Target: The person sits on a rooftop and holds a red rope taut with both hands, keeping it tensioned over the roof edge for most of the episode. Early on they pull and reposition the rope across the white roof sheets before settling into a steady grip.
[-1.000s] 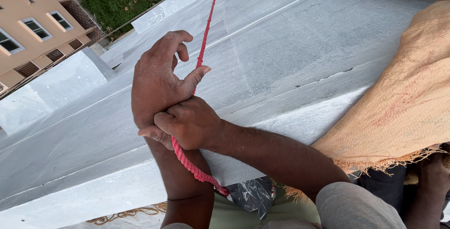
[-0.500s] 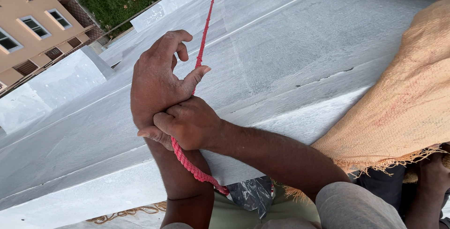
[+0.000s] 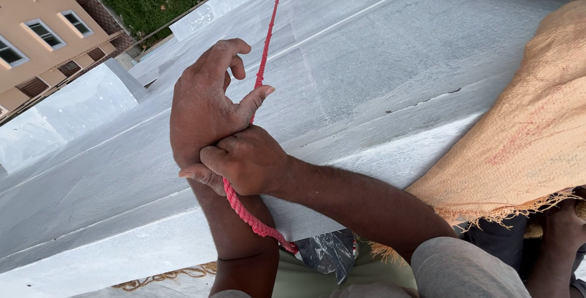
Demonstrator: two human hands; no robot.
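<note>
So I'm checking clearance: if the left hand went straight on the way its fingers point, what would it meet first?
Probably the taut red braided rope beside the left hand's curled fingertips; past it, the pale grey roof surface, though depth is unclear.

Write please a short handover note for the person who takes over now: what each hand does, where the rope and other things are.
Left hand: fingers loosely curled, thumb against the red rope, which runs taut up and away over the white wall.
Right hand: closed around the rope just below the left hand, touching the left wrist.
Rope: its tail leaves the right fist and goes down toward the lap, beside a dark plastic bag.
Burlap sack: lies at the right, untouched.
Done: rope gripped and tight. Whether it is tied anywhere cannot be seen.
</note>
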